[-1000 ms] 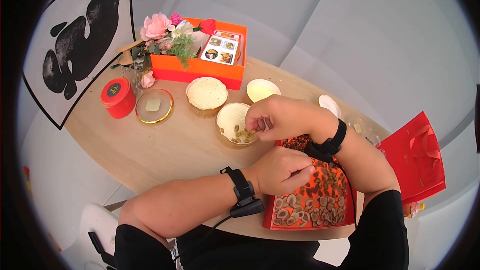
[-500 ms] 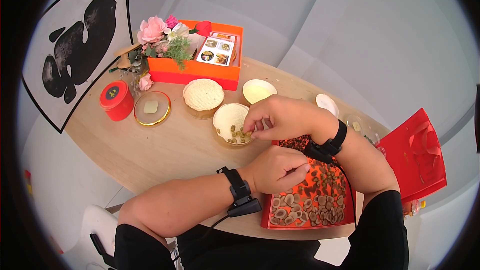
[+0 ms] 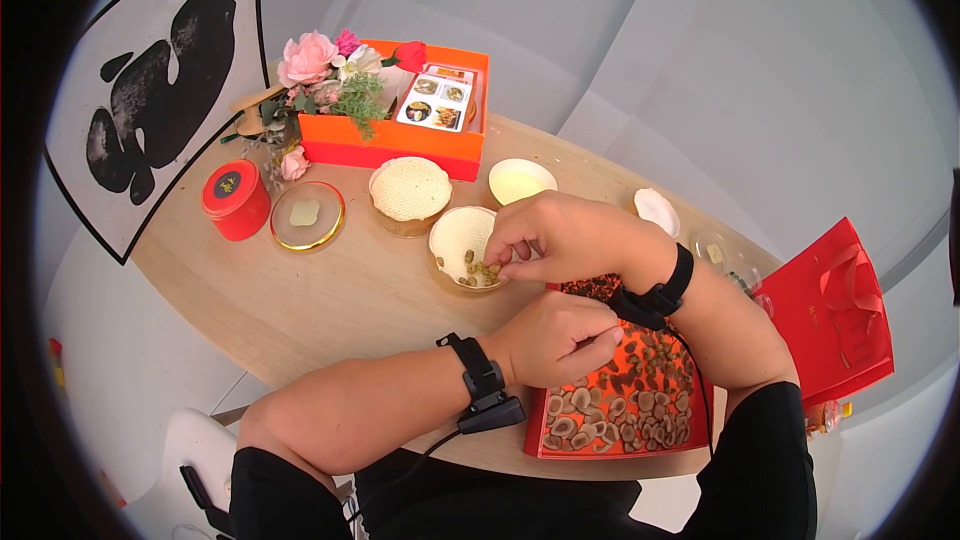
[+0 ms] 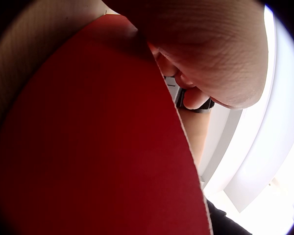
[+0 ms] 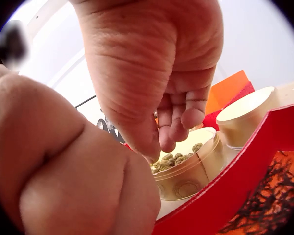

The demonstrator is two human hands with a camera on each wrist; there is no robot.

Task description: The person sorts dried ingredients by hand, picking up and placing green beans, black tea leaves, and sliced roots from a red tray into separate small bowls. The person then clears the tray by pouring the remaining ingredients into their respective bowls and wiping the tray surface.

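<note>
My right hand [image 3: 560, 235] reaches over a round, paper-lined gold container [image 3: 458, 230], its thumb and fingertips pinching at one of the small greenish-brown dried balls [image 5: 174, 161] by the right rim. Several such balls lie inside. My left hand [image 3: 560, 342] is curled into a fist above a red tray [image 3: 533, 430], thumb against the index finger; the inside of that fist is hidden. In the tray lie pale-centred dried slices [image 3: 572, 426], small dark dried pieces [image 3: 650, 355] and dark thin shreds [image 5: 279, 191].
A second lined container [image 3: 410, 185], a pale yellow dish [image 3: 522, 178] and a white dish [image 3: 656, 212] stand behind. Leftward are a clear gold-rimmed lid [image 3: 308, 230] and red canister [image 3: 235, 200]. An orange box [image 3: 400, 150] with flowers is at the back, a red bag [image 3: 830, 310] at right.
My right hand stays over the container, its fingertips shifting slightly among the balls. The left fist holds its place over the tray. The head view moves a little.
</note>
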